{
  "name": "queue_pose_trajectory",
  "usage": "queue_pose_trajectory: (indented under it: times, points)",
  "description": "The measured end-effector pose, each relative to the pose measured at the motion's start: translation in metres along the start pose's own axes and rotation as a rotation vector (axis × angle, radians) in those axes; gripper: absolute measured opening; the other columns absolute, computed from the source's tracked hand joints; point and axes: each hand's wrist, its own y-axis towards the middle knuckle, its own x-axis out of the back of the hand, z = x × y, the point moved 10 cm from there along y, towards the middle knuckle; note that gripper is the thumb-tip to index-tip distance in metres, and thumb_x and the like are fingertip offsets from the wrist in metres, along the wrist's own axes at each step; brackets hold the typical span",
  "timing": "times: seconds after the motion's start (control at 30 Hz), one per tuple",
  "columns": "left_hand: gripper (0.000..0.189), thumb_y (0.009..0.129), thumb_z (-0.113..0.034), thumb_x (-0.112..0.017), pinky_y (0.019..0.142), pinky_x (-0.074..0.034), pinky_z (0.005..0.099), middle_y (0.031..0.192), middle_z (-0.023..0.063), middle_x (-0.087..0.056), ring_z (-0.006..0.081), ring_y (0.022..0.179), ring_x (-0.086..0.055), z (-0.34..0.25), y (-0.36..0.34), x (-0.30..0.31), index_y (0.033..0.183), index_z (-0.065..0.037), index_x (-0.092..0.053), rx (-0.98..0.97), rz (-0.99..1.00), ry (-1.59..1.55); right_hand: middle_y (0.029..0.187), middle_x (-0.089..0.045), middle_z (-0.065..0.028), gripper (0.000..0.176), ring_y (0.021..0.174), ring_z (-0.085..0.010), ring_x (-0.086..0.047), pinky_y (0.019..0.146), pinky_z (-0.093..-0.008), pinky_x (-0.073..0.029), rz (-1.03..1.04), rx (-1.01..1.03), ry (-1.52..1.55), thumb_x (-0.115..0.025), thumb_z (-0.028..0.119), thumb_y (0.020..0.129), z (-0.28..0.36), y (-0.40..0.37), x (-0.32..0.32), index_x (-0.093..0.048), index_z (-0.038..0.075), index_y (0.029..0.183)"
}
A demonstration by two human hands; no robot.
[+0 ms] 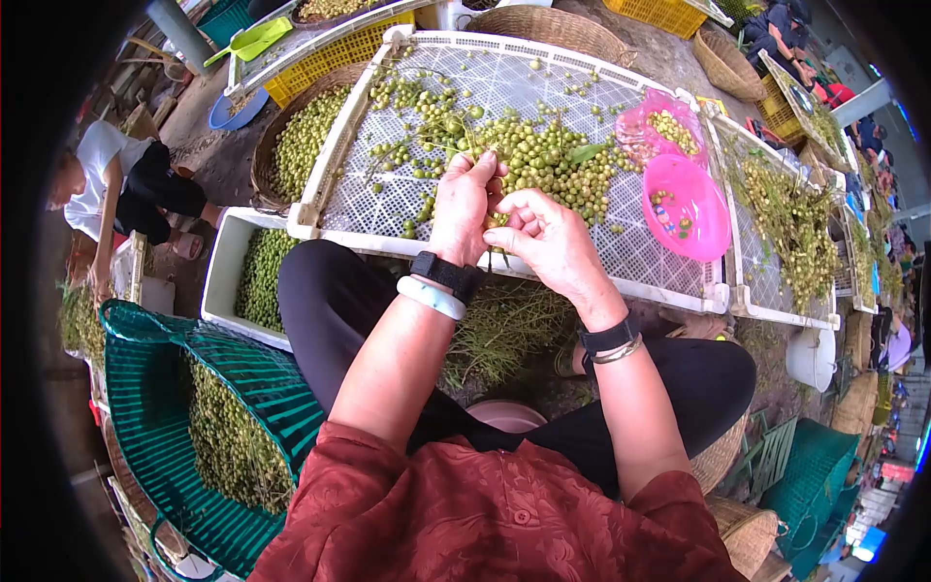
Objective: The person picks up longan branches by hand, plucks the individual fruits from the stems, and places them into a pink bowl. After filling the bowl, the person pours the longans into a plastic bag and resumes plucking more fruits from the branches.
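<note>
Small round green fruit [548, 160] in a loose heap on a white mesh tray [659, 288], just past the 2 hands. Thick in the middle of the tray, thin near the far edge. Left hand [458, 211] over the near part of the tray, right next to the heap, thumb and finger pressed close together. Right hand [561, 241] just beside, fingers curled in, thumb near the fingertips with hardly any gap. Too small and too hidden to tell about any stem or fruit in either grip. On each wrist, 1 black band [448, 275].

On the right side of the tray, a pink bowl [700, 184] with a few small bright bits inside. Just behind, a pink bag [632, 138] with pale fruit inside. Farther right, a 2nd white tray [790, 315] with a messy pile of fruit and stems.

To the left, a white tub [254, 330] full of green fruit. Nearer, a big green basket [145, 388] with more fruit inside. Under the tray, thin green stems [504, 339]. Far left, another person [102, 160] in a white top, bent over, 1 arm reaching down.
</note>
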Motion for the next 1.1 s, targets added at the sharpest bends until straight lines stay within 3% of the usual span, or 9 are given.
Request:
queue_pose_trajectory:
  times: [0.17,0.27,0.43,0.47,0.53,0.63,0.7,0.9,1.1]
  points:
    - [0.007,0.092,-0.013,-0.054,0.056,-0.041,0.0228,0.076,0.0005,-0.057,0.0081,0.062,-0.046,0.000,-0.003,-0.001,0.087,-0.010,-0.050,0.003,0.026,-0.058,0.074,-0.059,-0.0019,0.015,0.058,-0.0062,-0.055,0.051,-0.0217,-0.045,0.105,-0.070,0.324,-0.064,0.005,0.082,-0.004,0.000,-0.013,-0.058,0.002,0.095]
    - [0.005,0.094,-0.016,-0.050,0.057,-0.044,0.0260,0.079,0.0002,-0.056,0.0097,0.069,-0.050,-0.003,-0.015,-0.006,0.092,-0.012,-0.048,0.029,0.103,0.072,0.073,-0.058,-0.0002,0.012,0.058,-0.0043,-0.054,0.049,-0.0191,-0.045,0.036,-0.063,0.489,-0.059,-0.001,0.083,-0.008,0.002,-0.003,-0.056,0.002,0.095]
    - [0.006,0.095,-0.018,-0.048,0.050,-0.042,0.0231,0.077,-0.0006,-0.053,0.0087,0.065,-0.051,0.000,-0.023,-0.011,0.093,-0.012,-0.046,-0.013,0.149,0.309,0.075,-0.059,-0.0006,0.014,0.060,-0.0046,-0.054,0.049,-0.0195,-0.046,-0.098,-0.009,0.310,-0.060,0.000,0.081,-0.018,0.012,0.018,-0.055,0.002,0.094]
    - [0.008,0.096,-0.018,-0.047,0.050,-0.041,0.0199,0.079,-0.0020,-0.054,0.0066,0.065,-0.052,0.006,-0.019,-0.010,0.101,-0.013,-0.049,-0.008,0.172,0.298,0.075,-0.059,-0.0009,0.014,0.061,-0.0049,-0.055,0.051,-0.0197,-0.046,-0.104,-0.022,0.287,-0.060,0.000,0.081,-0.019,0.012,0.022,-0.055,0.002,0.094]
    - [0.007,0.096,-0.018,-0.047,0.049,-0.041,0.0198,0.079,-0.0016,-0.054,0.0067,0.063,-0.051,0.013,-0.014,-0.012,0.101,-0.013,-0.049,0.028,0.219,0.202,0.075,-0.061,-0.0025,0.012,0.065,-0.0076,-0.057,0.059,-0.0232,-0.048,-0.125,0.021,0.175,-0.061,0.004,0.081,-0.017,0.018,0.033,-0.056,0.001,0.091]
    - [0.008,0.096,-0.016,-0.045,0.043,-0.041,0.0231,0.075,0.0020,-0.053,0.0098,0.052,-0.050,0.017,-0.013,-0.017,0.101,-0.011,-0.042,0.085,0.233,0.178,0.072,-0.062,-0.0058,0.011,0.066,-0.0112,-0.059,0.064,-0.0259,-0.048,0.110,-0.068,-0.025,-0.059,0.007,0.081,-0.012,0.017,0.022,-0.057,0.001,0.089]
    - [0.009,0.096,-0.016,-0.045,0.043,-0.043,0.0242,0.075,0.0031,-0.053,0.0105,0.052,-0.052,0.022,-0.013,-0.020,0.102,-0.010,-0.041,0.100,0.227,0.148,0.071,-0.063,-0.0097,0.010,0.065,-0.0163,-0.061,0.063,-0.0305,-0.048,0.077,0.007,-0.118,-0.058,0.010,0.082,-0.012,0.020,0.027,-0.056,0.001,0.086]
    - [0.014,0.095,-0.018,-0.047,0.055,-0.046,0.0246,0.084,0.0018,-0.057,0.0100,0.064,-0.056,0.029,-0.015,-0.023,0.106,-0.010,-0.045,0.166,0.302,0.322,0.070,-0.061,-0.0125,0.011,0.062,-0.0261,-0.060,0.059,-0.0356,-0.047,0.037,0.060,-0.317,-0.060,0.010,0.081,-0.008,0.023,0.034,-0.053,0.002,0.084]
    - [0.030,0.090,-0.015,-0.057,0.063,-0.046,0.0259,0.098,0.0014,-0.059,0.0109,0.081,-0.060,0.030,-0.017,-0.024,0.116,-0.013,-0.042,0.247,0.377,0.131,0.068,-0.060,-0.0091,0.012,0.060,-0.0202,-0.059,0.058,-0.0325,-0.046,-0.030,0.033,-0.172,-0.062,0.012,0.080,-0.016,0.028,0.044,-0.054,0.003,0.086]
